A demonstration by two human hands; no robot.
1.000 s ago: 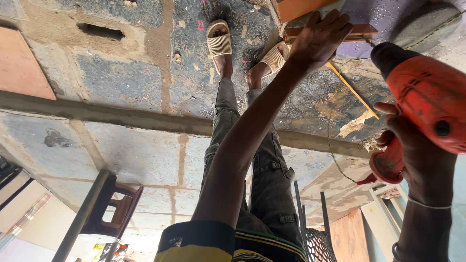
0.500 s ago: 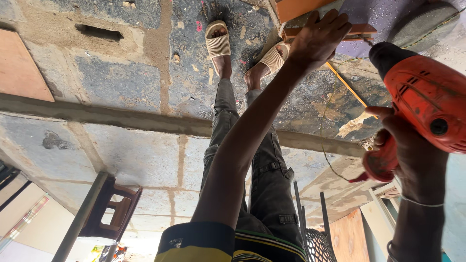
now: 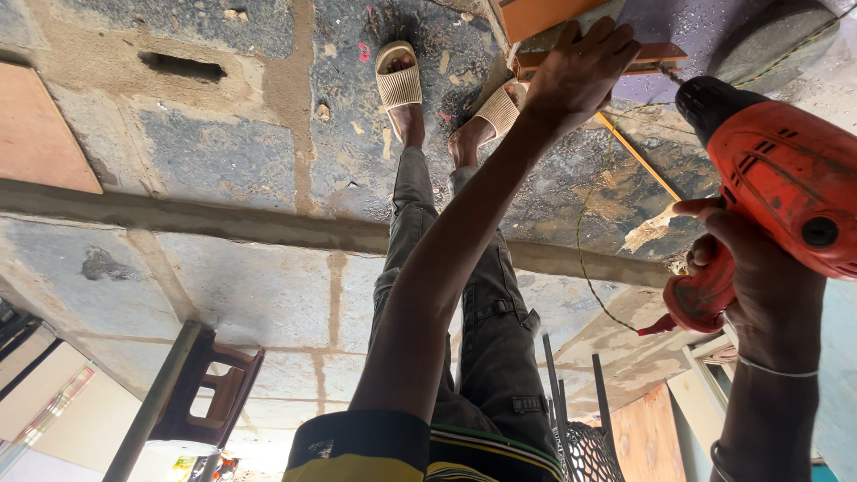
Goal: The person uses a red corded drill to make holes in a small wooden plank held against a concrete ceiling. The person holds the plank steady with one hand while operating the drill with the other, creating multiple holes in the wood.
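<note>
With the left hand (image 3: 580,76) pressed flat on the wooden strip (image 3: 656,55) lying on the grey board and the right hand (image 3: 759,277) clenched round the orange drill (image 3: 786,192), keep the bit square and the strip pinned firmly, I judge.

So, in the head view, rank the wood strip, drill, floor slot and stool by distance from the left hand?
From the left hand:
1. Wood strip, under it, touching.
2. Drill, to the right.
3. Floor slot, far left.
4. Stool, bottom left.
</note>
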